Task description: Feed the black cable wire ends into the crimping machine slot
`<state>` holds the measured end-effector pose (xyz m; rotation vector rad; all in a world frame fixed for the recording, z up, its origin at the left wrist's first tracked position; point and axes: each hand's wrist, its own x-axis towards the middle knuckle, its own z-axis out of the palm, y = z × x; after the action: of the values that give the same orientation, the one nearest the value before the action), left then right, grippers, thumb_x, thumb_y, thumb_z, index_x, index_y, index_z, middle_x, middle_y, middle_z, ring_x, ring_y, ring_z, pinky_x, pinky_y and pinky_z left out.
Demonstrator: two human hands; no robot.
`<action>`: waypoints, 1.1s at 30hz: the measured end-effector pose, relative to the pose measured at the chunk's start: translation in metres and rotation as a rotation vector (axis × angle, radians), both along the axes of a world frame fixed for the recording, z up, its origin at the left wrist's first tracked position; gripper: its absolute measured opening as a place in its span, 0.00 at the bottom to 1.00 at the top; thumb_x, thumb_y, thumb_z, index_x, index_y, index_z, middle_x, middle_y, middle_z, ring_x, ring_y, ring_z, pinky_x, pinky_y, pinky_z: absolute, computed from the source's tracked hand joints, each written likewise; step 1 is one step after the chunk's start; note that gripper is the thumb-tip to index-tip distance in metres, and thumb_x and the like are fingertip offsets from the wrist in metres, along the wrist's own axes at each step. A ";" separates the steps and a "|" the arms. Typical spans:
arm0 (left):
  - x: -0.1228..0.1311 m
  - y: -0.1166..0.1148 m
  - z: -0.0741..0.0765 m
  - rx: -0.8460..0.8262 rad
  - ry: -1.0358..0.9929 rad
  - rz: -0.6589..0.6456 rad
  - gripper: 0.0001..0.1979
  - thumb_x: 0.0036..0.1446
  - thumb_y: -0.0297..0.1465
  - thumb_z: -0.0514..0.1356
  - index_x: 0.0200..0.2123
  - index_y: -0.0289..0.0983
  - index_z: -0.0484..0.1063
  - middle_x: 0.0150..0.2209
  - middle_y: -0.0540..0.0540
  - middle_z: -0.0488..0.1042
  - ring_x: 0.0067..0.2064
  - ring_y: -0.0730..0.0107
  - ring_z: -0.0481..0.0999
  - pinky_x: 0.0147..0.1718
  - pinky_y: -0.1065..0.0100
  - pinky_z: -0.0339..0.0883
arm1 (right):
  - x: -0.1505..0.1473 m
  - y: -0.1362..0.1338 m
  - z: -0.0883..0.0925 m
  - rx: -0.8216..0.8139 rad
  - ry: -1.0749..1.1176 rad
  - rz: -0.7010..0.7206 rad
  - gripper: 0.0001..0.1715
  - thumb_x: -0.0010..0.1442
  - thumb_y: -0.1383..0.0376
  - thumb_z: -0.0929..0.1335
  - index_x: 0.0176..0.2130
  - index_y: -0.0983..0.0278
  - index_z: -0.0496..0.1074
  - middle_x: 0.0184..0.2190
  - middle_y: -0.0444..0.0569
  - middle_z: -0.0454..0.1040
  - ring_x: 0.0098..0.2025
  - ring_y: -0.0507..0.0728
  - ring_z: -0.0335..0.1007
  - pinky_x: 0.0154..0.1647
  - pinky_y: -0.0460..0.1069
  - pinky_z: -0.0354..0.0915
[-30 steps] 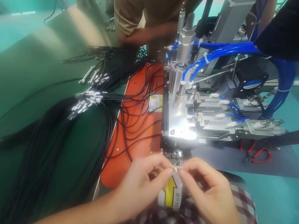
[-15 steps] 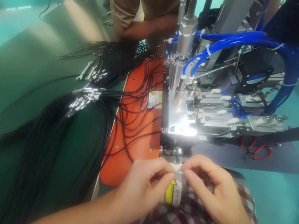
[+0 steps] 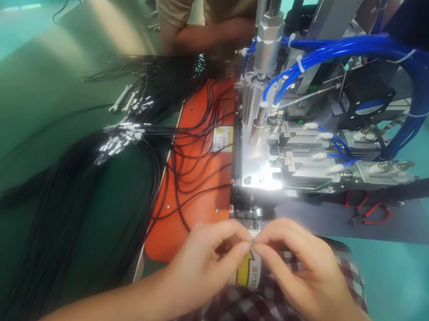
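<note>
My left hand [image 3: 209, 262] and my right hand [image 3: 299, 264] meet fingertip to fingertip in front of the machine's near edge. Thumb and forefinger of each are pinched together; whatever lies between them is too small to make out. Just below the fingers shows a white label with a yellow arrow [image 3: 244, 272]. Beyond them stands the metal machine [image 3: 261, 177] with its bright plate. Black cables [image 3: 190, 178] run across the orange board [image 3: 199, 202] left of my hands.
A thick bundle of black cables with silver ends [image 3: 123, 136] lies on the green table [image 3: 20, 109] at left. Blue air hoses [image 3: 342, 47] arch over the machine. Red-handled pliers [image 3: 371, 214] rest on the right. Across the table is another person's arm [image 3: 211, 38].
My right hand has moved left, so its fingertips now touch those of my left hand. Its thumb and forefinger have closed into a pinch. The view has shifted slightly.
</note>
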<state>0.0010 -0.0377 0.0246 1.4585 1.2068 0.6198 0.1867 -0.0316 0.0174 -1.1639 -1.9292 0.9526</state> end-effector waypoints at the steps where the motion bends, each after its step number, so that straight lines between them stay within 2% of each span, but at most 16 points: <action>1: 0.000 0.001 -0.001 -0.045 -0.046 0.033 0.06 0.61 0.30 0.56 0.33 0.38 0.72 0.25 0.52 0.69 0.26 0.75 0.68 0.25 0.74 0.62 | -0.001 -0.001 -0.001 -0.004 0.027 -0.033 0.04 0.63 0.67 0.65 0.35 0.60 0.69 0.29 0.47 0.72 0.30 0.54 0.68 0.31 0.49 0.66; 6: 0.001 0.006 -0.002 -0.218 -0.232 0.149 0.05 0.57 0.31 0.60 0.33 0.35 0.71 0.22 0.52 0.71 0.19 0.80 0.66 0.19 0.77 0.61 | -0.006 -0.005 -0.004 0.054 0.079 -0.144 0.05 0.61 0.70 0.68 0.38 0.60 0.70 0.31 0.46 0.72 0.30 0.53 0.68 0.31 0.48 0.67; 10: 0.002 0.009 0.002 -0.309 -0.252 0.173 0.07 0.57 0.32 0.61 0.32 0.34 0.69 0.22 0.51 0.72 0.18 0.81 0.66 0.18 0.79 0.62 | -0.011 -0.004 -0.003 0.084 0.115 -0.131 0.06 0.59 0.72 0.68 0.38 0.62 0.71 0.29 0.46 0.73 0.28 0.52 0.69 0.29 0.47 0.67; 16: 0.001 0.010 0.003 -0.353 -0.264 0.194 0.07 0.56 0.32 0.61 0.32 0.34 0.68 0.20 0.52 0.72 0.16 0.81 0.64 0.15 0.79 0.60 | -0.015 -0.004 -0.007 0.079 0.153 -0.135 0.06 0.58 0.74 0.68 0.34 0.63 0.71 0.29 0.45 0.73 0.30 0.52 0.69 0.32 0.47 0.66; 23: 0.002 0.010 0.003 -0.342 -0.255 0.200 0.06 0.55 0.32 0.61 0.31 0.34 0.68 0.20 0.52 0.72 0.17 0.81 0.64 0.15 0.79 0.59 | -0.011 -0.006 -0.005 -0.085 0.114 -0.139 0.05 0.59 0.70 0.69 0.31 0.62 0.71 0.26 0.42 0.72 0.27 0.50 0.67 0.29 0.44 0.64; 27: 0.004 0.007 0.003 -0.301 -0.238 0.187 0.05 0.55 0.30 0.61 0.31 0.34 0.69 0.21 0.51 0.74 0.17 0.82 0.64 0.17 0.79 0.58 | -0.008 -0.002 0.000 -0.136 0.088 -0.186 0.02 0.59 0.67 0.69 0.33 0.61 0.72 0.26 0.41 0.71 0.27 0.50 0.66 0.27 0.43 0.62; 33: 0.004 0.004 0.000 -0.227 -0.226 0.158 0.05 0.55 0.30 0.62 0.32 0.34 0.70 0.23 0.49 0.74 0.25 0.77 0.71 0.25 0.77 0.62 | -0.007 0.005 0.001 -0.338 0.149 -0.062 0.08 0.62 0.64 0.66 0.30 0.61 0.71 0.26 0.41 0.70 0.29 0.50 0.65 0.31 0.44 0.61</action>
<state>0.0051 -0.0340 0.0250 1.0802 1.1787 0.7102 0.1795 -0.0271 0.0187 -1.2909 -1.6464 1.3292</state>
